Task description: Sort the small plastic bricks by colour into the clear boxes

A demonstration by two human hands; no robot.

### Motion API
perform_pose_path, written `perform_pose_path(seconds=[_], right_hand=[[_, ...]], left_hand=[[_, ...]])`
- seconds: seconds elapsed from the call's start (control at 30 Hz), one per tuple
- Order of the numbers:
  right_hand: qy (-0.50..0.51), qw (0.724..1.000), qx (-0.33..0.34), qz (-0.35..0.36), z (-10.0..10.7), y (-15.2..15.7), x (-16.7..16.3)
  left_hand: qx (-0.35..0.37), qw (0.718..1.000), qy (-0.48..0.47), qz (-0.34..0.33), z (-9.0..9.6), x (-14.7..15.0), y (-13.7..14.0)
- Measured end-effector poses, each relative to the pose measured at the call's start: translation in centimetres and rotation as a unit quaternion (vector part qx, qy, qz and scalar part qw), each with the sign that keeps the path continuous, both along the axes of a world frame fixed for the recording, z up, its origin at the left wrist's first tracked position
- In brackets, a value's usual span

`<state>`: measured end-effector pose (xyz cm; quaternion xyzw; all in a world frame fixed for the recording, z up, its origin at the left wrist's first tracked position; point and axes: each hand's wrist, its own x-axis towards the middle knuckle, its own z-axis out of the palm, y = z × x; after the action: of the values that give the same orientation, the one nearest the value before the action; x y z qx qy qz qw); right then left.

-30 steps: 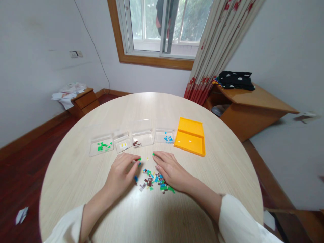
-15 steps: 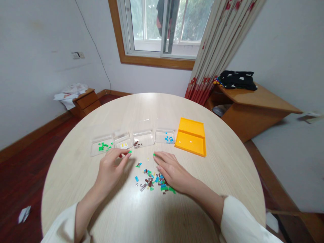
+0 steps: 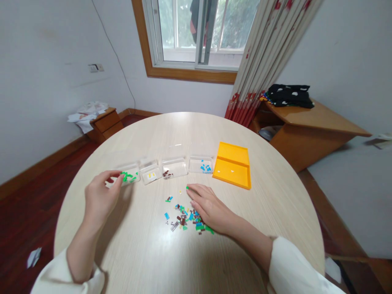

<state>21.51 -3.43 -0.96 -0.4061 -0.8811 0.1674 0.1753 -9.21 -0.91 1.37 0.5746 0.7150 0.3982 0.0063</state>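
My left hand (image 3: 102, 192) is over the left clear plastic box (image 3: 137, 180), with thumb and index finger pinched at a small green toy brick (image 3: 123, 173). Several green bricks (image 3: 130, 177) lie in that box, partly behind the fingertips. On the table rests my right hand (image 3: 211, 208), fingers stretched forward and thumb apart from the index finger. One green brick (image 3: 187, 188) touches its index fingertip. Beside and partly beneath this hand spreads a loose pile of small bricks (image 3: 183, 221) in brown, blue, green, yellow and clear.
A small clear box (image 3: 150, 181) holds yellow pieces, another clear box (image 3: 176, 177) brown ones, and a third (image 3: 196, 171) blue ones. An opened orange case (image 3: 235, 177) with two white pieces lies at the right. All stand on a round wooden table (image 3: 183, 126).
My left hand has moved left with the green brick, from in front of the small box to over the left box. My right hand has stayed in place.
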Motion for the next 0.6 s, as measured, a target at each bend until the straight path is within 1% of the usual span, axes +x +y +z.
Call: perform_pose_path(seconds=[0.3,0.43,0.6], right_hand=[[0.003,1.0,-0.002,-0.003,0.02,-0.07,0.0],[0.003,1.0,0.003,-0.003,-0.1,-0.09,0.03],[0.0,1.0,-0.001,-0.004,0.06,-0.14,0.07]], left_hand=[[-0.025,1.0,0.009,0.009,-0.66,-0.52,0.34],[-0.036,0.999,0.012,0.027,-0.66,-0.58,0.48],[-0.033,0.999,0.01,0.023,-0.75,-0.67,0.48]])
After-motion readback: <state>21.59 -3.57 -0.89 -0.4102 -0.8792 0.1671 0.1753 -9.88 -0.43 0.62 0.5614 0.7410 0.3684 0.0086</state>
